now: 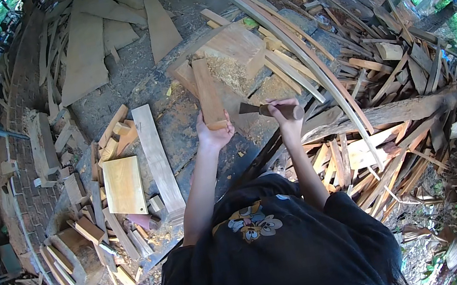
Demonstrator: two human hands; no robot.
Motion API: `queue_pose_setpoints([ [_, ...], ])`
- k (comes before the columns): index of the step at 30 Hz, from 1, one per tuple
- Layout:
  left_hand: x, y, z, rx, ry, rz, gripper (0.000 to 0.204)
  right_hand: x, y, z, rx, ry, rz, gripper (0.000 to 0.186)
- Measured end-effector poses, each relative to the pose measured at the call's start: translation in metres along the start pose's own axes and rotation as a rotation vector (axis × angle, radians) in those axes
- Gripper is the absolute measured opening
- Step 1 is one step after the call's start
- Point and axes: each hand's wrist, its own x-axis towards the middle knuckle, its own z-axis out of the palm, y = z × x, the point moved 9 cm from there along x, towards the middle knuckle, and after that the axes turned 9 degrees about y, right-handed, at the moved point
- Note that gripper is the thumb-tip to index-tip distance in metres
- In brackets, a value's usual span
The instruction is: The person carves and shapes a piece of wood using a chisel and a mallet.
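Note:
My left hand [216,133] is closed around the near end of a brown wooden block [208,88], which points away from me. Its far end is by a large pale wood block [239,44] with shavings [224,75] heaped at its near side. In my right hand [287,117] is a chisel [251,108], gripped by its rounded wooden handle. The dark, flat blade points left toward the wooden block, with a gap between them. Both hands are above the dark, dusty work surface [196,163].
To the left lie a pale square board [124,186], a long greyish plank [157,154] and several offcuts. Long curved strips [309,47] run along the right side. A heap of split scrap wood [358,157] lies beyond my right arm; large thin sheets [82,58] lie at the back.

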Motion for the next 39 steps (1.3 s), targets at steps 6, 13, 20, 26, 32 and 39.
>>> queue_pose_setpoints([
  [6, -0.003, -0.004, -0.002, 0.035, 0.009, 0.037, 0.063, -0.021, -0.033, 0.042, -0.273, -0.289, -0.117, 0.022],
  [13, -0.006, -0.02, 0.004, -0.004, -0.169, 0.007, 0.075, -0.005, -0.028, 0.019, -0.057, 0.064, -0.434, 0.01],
  [20, -0.008, -0.016, 0.005, -0.013, -0.163, 0.044, 0.075, -0.002, -0.007, 0.059, 0.053, -0.066, -0.072, 0.014],
  [26, 0.002, -0.014, -0.011, -0.005, -0.139, 0.093, 0.069, -0.068, -0.121, 0.102, 0.129, -0.558, -0.801, 0.015],
  [32, 0.008, -0.006, -0.011, 0.073, -0.089, 0.161, 0.067, -0.146, -0.149, 0.123, 0.248, -1.051, -0.847, 0.013],
  [39, 0.021, -0.013, -0.031, -0.044, -0.214, 0.032, 0.069, -0.131, -0.13, 0.151, 0.155, -0.968, -0.649, 0.021],
])
